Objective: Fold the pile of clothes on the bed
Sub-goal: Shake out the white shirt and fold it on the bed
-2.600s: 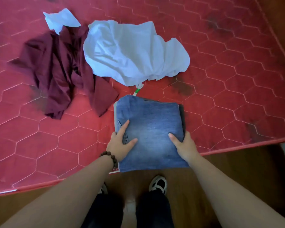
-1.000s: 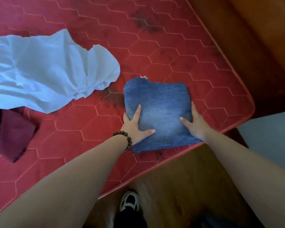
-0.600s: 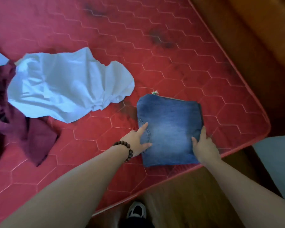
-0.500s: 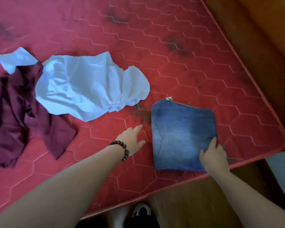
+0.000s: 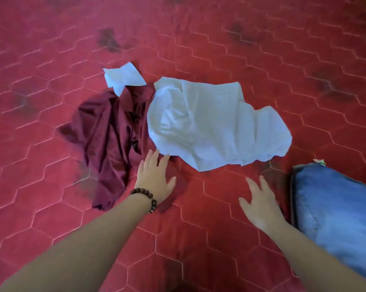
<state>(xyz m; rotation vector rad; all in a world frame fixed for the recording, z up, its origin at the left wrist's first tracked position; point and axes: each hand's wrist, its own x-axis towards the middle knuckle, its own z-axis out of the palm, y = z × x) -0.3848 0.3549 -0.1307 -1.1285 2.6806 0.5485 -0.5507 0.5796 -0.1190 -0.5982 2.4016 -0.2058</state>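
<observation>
Both hands reach out over the red bed, fingers spread and holding nothing. The left hand sits by the crumpled maroon shirt, near the white shirt. The right hand hovers beside the folded jeans.

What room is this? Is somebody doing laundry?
Probably a bedroom. The red hexagon-quilted mattress fills the view, with a crumpled white shirt and a crumpled maroon garment lying loose on it, and folded blue jeans set aside at the right. It looks like clothes being folded on a bed.
</observation>
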